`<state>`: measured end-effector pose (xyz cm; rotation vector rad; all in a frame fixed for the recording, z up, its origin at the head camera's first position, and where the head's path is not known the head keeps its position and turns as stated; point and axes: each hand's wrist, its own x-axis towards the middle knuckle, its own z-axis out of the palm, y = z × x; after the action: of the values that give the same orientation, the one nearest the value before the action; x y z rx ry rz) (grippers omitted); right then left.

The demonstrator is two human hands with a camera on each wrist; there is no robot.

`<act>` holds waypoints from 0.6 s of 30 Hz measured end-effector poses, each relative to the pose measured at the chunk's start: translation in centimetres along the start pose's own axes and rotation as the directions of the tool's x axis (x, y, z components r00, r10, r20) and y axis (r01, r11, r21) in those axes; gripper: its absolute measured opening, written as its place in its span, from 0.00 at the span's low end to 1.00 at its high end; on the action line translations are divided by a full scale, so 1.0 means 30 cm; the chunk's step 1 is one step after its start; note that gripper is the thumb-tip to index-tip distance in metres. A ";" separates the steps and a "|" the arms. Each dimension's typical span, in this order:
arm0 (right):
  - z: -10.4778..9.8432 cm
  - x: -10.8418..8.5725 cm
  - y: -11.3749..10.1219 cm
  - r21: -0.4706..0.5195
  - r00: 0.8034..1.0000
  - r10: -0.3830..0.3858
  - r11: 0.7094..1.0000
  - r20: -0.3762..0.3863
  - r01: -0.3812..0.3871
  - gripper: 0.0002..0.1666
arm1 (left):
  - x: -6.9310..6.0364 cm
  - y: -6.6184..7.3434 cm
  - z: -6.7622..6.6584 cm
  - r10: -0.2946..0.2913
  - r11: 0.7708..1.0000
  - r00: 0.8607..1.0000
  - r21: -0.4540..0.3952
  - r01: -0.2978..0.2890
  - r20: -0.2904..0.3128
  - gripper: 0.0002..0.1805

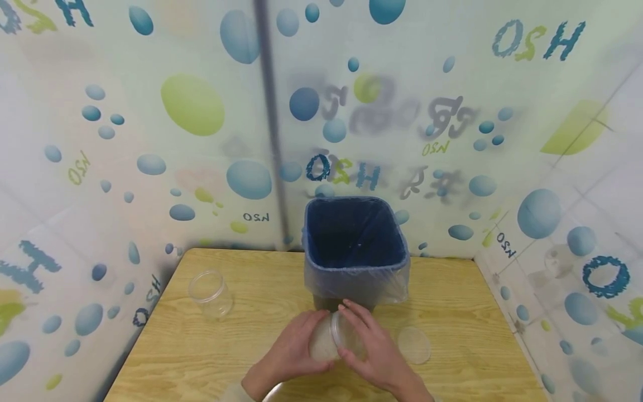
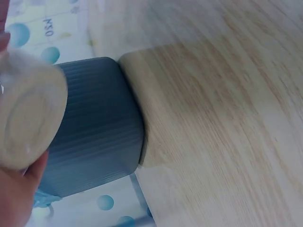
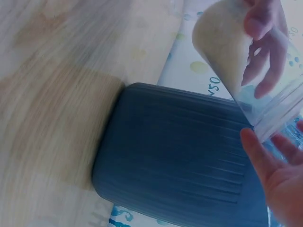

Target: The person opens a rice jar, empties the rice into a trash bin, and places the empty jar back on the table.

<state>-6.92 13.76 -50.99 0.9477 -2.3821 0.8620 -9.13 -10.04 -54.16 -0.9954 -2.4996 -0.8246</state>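
My left hand (image 1: 298, 349) grips a clear plastic jar (image 1: 322, 343) part filled with something pale, whose kind I cannot tell. In the right wrist view the jar (image 3: 222, 45) lies tilted, its contents towards the base and its mouth end towards my right hand (image 3: 284, 184). Thumb and fingers of the right hand (image 1: 369, 352) hold the mouth end from the other side. The jar's base (image 2: 33, 118) shows in the left wrist view. Both hands are just in front of a dark blue bin (image 1: 356, 268) lined with a clear bag.
A second clear jar (image 1: 211, 295), uncapped, stands at the left of the wooden table (image 1: 467, 324). To the right of my hands a clear round lid (image 1: 414, 345) lies flat. Patterned wall covering (image 1: 201, 162) closes off the back and sides.
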 end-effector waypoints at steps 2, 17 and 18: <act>0.003 -0.005 -0.009 -0.002 0.995 0.097 0.995 -0.001 -0.097 0.38 | 0.000 -0.002 0.005 0.037 0.996 0.998 0.086 -0.032 -0.058 0.54; 0.018 -0.003 -0.037 -0.016 0.966 0.257 0.966 -0.013 -0.257 0.43 | 0.001 0.003 0.020 0.140 0.962 0.976 0.258 -0.095 -0.164 0.56; 0.018 -0.004 -0.038 -0.003 0.964 0.265 0.964 -0.009 -0.265 0.42 | 0.001 0.003 0.020 0.138 0.963 0.977 0.254 -0.095 -0.160 0.56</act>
<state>-6.11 12.79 -50.99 0.6294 -2.5398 0.9535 -9.13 -9.62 -54.58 -0.9308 -2.2991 -0.5271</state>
